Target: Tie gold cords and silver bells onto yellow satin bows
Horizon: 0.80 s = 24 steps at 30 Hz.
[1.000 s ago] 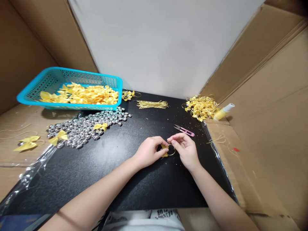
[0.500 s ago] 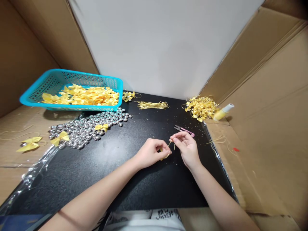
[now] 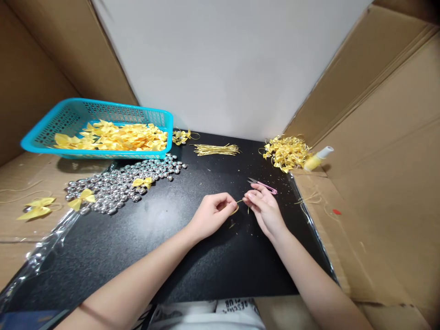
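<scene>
Between my two hands a short stretch of thin gold cord runs taut above the black tabletop. My left hand is closed in a pinch on it; a sliver of yellow shows under those fingers, most of it hidden. With thumb and fingertips, my right hand grips the other end, and a loose tail of cord dangles below. Just beyond the right hand lies a pair of thread snips with pink handles. A bundle of cut gold cords rests farther back.
A blue basket of yellow ribbon bows stands at back left. Silver beads spread before it, with two bows on top. At right are a pile of bows with cords and a spool of yellow thread. Cardboard walls flank the table.
My left hand has shifted slightly left and up, and the cord between the hands now looks straighter. The fingers of my right hand have tilted a little upward. The view has turned slightly.
</scene>
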Motion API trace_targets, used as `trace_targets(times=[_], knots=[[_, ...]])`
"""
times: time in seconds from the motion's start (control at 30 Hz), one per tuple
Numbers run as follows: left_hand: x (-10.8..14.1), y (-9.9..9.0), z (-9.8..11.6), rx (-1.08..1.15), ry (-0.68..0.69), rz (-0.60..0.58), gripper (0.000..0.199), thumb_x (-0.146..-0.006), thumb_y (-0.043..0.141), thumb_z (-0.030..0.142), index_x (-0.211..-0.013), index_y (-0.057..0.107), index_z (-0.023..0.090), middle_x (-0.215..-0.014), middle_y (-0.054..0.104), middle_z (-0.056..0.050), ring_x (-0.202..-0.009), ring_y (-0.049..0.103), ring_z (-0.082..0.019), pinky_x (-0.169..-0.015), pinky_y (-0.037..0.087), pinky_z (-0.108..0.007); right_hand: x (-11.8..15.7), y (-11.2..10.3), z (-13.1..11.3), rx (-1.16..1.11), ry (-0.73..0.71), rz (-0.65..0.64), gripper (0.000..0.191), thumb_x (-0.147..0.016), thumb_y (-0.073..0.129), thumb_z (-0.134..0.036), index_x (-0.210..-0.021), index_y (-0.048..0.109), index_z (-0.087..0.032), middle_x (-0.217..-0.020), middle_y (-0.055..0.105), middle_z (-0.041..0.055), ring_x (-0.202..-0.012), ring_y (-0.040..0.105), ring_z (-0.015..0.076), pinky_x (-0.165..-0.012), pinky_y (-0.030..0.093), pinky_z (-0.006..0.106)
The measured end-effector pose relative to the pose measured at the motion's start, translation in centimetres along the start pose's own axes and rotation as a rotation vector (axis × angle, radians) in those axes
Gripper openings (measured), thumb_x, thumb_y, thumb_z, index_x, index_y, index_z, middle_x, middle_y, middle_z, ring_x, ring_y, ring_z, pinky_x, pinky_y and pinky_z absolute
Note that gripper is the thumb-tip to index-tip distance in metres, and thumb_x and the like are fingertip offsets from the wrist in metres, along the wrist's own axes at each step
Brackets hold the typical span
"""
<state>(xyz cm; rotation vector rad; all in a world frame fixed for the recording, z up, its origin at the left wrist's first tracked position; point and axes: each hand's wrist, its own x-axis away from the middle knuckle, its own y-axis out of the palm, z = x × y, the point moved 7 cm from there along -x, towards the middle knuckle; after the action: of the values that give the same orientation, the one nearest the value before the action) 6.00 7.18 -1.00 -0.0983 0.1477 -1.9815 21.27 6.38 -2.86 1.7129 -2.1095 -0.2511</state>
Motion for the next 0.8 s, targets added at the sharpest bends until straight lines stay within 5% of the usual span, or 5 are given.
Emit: trace_targets(times=[0.2, 0.5, 0.67, 0.8], knots=[[-0.1, 0.6, -1.0, 0.276, -0.089, -0.010, 0.023, -0.069, 0.075, 0.032, -0.077, 0.066, 0.012, -0.063, 0.059, 0.002, -0.054, 0.047, -0.007, -0.055, 0.038, -0.019, -0.3, -0.5, 0.3, 0.054, -0.014, 0.031, 0.048, -0.055, 0.087, -0.029, -0.092, 0.058, -0.022, -0.070, 0.069, -0.0050, -0.065, 0.067, 0.0114, -0.070, 0.055, 0.026], [0.0, 0.4, -1.4, 0.293, -0.034, 0.097, 0.033, -0.063, 0.074, 0.016, -0.096, 0.072, 0.014, -0.076, 0.064, 0.001, -0.061, 0.051, -0.007, -0.060, 0.041, -0.020, 1.6, 0.6, -2.1, 0.482, -0.425, -0.034, 0.032, -0.072, 0.075, -0.022, -0.096, 0.054, -0.023, -0.073, 0.072, -0.0020, -0.067, 0.070, 0.0155, -0.072, 0.056, 0.031], [-0.1, 0.5, -2.1, 0.353, -0.131, 0.088, 0.041, -0.060, 0.076, 0.016, -0.101, 0.074, 0.013, -0.080, 0.066, -0.001, -0.060, 0.051, -0.007, -0.059, 0.043, -0.020, 3.0, 1.3, -3.3, 0.734, -0.698, -0.058, 0.025, -0.076, 0.070, -0.016, -0.096, 0.056, -0.024, -0.077, 0.073, -0.0010, -0.070, 0.074, 0.0180, -0.073, 0.058, 0.032], [-0.1, 0.5, -2.3, 0.491, -0.212, 0.067, 0.046, -0.057, 0.078, 0.013, -0.102, 0.073, 0.013, -0.082, 0.066, 0.000, -0.064, 0.054, -0.007, -0.065, 0.046, -0.021, 3.0, 0.9, -3.6, 0.771, -0.734, -0.043, 0.023, -0.076, 0.072, -0.018, -0.093, 0.058, -0.025, -0.079, 0.072, -0.0005, -0.075, 0.076, 0.0208, -0.074, 0.059, 0.033]])
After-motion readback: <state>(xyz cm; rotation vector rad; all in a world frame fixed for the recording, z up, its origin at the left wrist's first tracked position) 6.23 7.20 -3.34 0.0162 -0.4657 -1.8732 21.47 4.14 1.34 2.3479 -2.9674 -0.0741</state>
